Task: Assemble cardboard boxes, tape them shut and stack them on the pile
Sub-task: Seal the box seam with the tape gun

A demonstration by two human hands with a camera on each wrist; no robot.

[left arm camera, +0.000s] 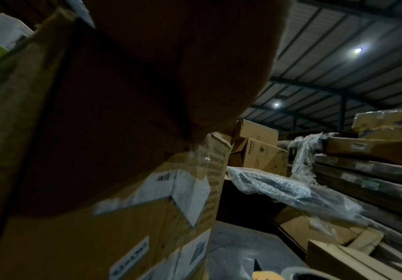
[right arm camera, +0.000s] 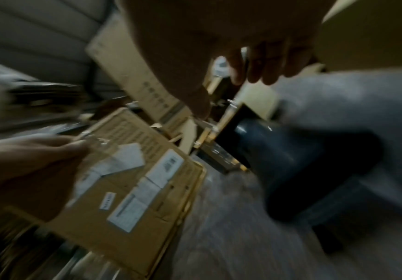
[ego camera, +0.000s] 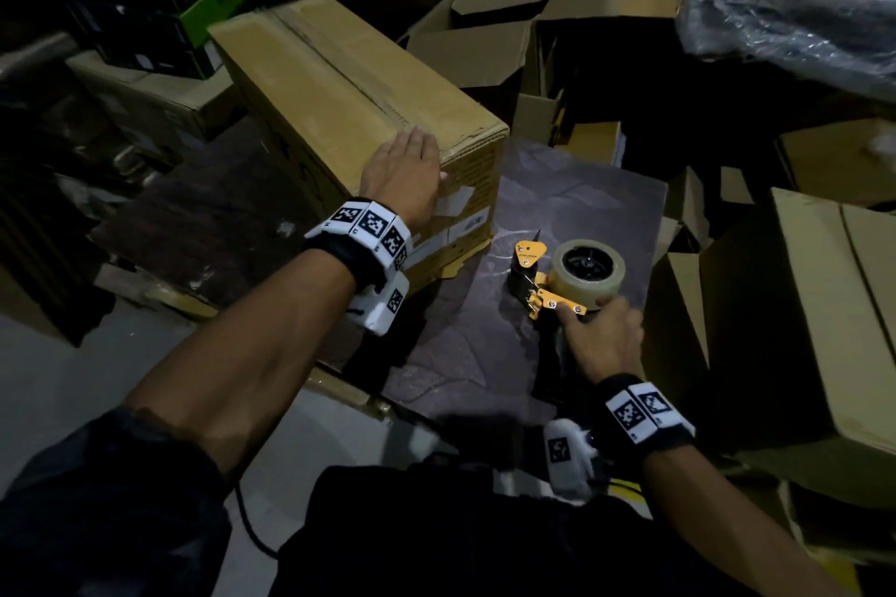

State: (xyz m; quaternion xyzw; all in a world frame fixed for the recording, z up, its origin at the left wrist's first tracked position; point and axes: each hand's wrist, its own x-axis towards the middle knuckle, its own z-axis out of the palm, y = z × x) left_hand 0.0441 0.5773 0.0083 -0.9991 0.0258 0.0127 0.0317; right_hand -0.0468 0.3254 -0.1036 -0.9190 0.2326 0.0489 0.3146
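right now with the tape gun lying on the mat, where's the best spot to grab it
Probably the black handle at the near end, from the near side. The tape dispenser lies on its side with blade and roll pointing away; the right hand is there, though whether its fingers have closed cannot be told.

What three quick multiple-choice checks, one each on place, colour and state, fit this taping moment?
1. Where does the tape gun lie?
A. on the box
B. on the dark board right of the box
C. on the floor

2. What colour is the tape gun's frame?
A. orange
B. blue
C. green

3. What is the left hand doing?
A. hanging free
B. gripping the tape gun
C. pressing on the box

Answers: 1 B, it sits on the dark board; 2 A, orange plates show; 3 C, its palm lies on the box's near edge.
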